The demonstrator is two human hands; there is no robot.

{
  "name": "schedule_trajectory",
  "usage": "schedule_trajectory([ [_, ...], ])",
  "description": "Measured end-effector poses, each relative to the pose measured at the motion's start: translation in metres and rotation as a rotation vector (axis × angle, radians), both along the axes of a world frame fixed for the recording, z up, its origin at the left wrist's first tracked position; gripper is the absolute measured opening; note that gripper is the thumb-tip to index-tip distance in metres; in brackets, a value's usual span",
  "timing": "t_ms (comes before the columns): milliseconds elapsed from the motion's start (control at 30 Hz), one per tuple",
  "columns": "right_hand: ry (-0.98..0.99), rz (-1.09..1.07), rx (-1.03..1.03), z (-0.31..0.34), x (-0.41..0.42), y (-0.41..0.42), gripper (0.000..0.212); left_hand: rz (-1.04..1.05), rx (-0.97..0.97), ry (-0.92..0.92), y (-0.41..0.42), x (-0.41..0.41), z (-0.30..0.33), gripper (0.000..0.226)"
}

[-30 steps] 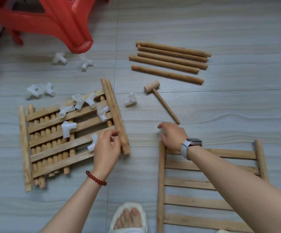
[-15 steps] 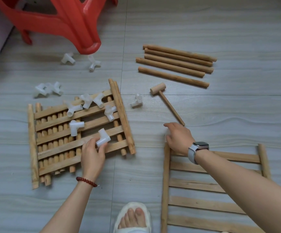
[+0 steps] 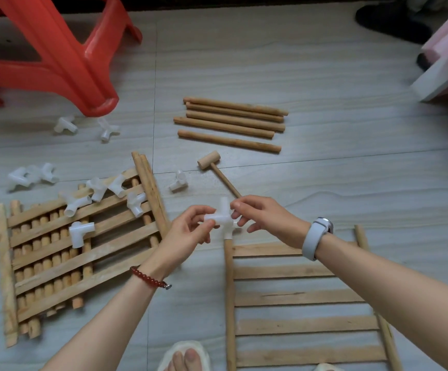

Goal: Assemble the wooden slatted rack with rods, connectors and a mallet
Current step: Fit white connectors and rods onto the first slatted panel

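Observation:
A white plastic connector [image 3: 222,218] sits at the top end of the left rail of a slatted wooden panel [image 3: 303,298] lying at lower right. My left hand [image 3: 188,234] pinches the connector's left arm. From the right, my right hand [image 3: 265,218] pinches its other side with the fingertips. A small wooden mallet [image 3: 212,167] lies on the floor just beyond my hands. Several long wooden rods [image 3: 230,124] lie side by side farther back. A stack of slatted panels [image 3: 75,250] lies at left with several white connectors [image 3: 105,194] on top.
A red plastic stool [image 3: 56,54] stands at upper left, with loose connectors [image 3: 64,125] by its leg and more [image 3: 29,176] to the left. One connector [image 3: 179,182] lies near the mallet. My slippered foot [image 3: 185,356] is at the bottom edge. A pink and white object [image 3: 445,68] is at upper right.
My left hand lifted a connector off the left stack and carried it right to the panel's rail end. My right hand rose from that rail end and took the connector's other side.

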State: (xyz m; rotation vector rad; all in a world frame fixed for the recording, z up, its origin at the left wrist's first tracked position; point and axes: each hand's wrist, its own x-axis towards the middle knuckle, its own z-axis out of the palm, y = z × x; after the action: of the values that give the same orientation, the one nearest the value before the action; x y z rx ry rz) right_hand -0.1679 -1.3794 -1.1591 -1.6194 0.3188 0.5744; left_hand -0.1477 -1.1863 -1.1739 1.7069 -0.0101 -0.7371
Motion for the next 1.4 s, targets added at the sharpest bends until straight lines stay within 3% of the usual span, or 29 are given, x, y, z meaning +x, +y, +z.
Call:
schedule_trajectory([
  [233, 0.074, -0.186, 0.048, 0.008, -0.031, -0.052, 0.019, -0.138, -0.020, -0.115, -0.072, 0.002, 0.018, 0.017],
  [367, 0.101, -0.293, 0.138, 0.007, -0.048, -0.078, 0.009, -0.193, 0.025, -0.196, -0.110, 0.000, 0.024, 0.020],
  [700, 0.079, -0.629, 0.390, -0.024, -0.089, -0.140, 0.013, -0.385, 0.048, -0.005, -0.189, -0.017, 0.005, 0.020],
  [833, 0.133, -0.671, 0.320, -0.040, -0.104, -0.161, 0.006, -0.308, 0.009, 0.069, -0.214, -0.044, -0.017, 0.018],
  [1000, 0.192, -0.685, 0.210, -0.057, -0.120, -0.181, 0.021, -0.283, -0.024, 0.122, -0.239, -0.073, -0.043, 0.024],
  [1200, 0.227, -0.567, 0.092, -0.070, -0.125, -0.197, 0.034, -0.244, 0.261, -0.208, -0.260, -0.084, -0.061, 0.027],
  [1333, 0.245, -0.481, 0.122, -0.071, -0.126, -0.207, 0.049, -0.309, 0.335, -0.412, -0.265, -0.087, -0.066, 0.035],
  [1400, 0.212, -0.461, 0.051, -0.073, -0.123, -0.210, 0.050, -0.324, 0.329, -0.428, -0.268, -0.087, -0.069, 0.036],
])
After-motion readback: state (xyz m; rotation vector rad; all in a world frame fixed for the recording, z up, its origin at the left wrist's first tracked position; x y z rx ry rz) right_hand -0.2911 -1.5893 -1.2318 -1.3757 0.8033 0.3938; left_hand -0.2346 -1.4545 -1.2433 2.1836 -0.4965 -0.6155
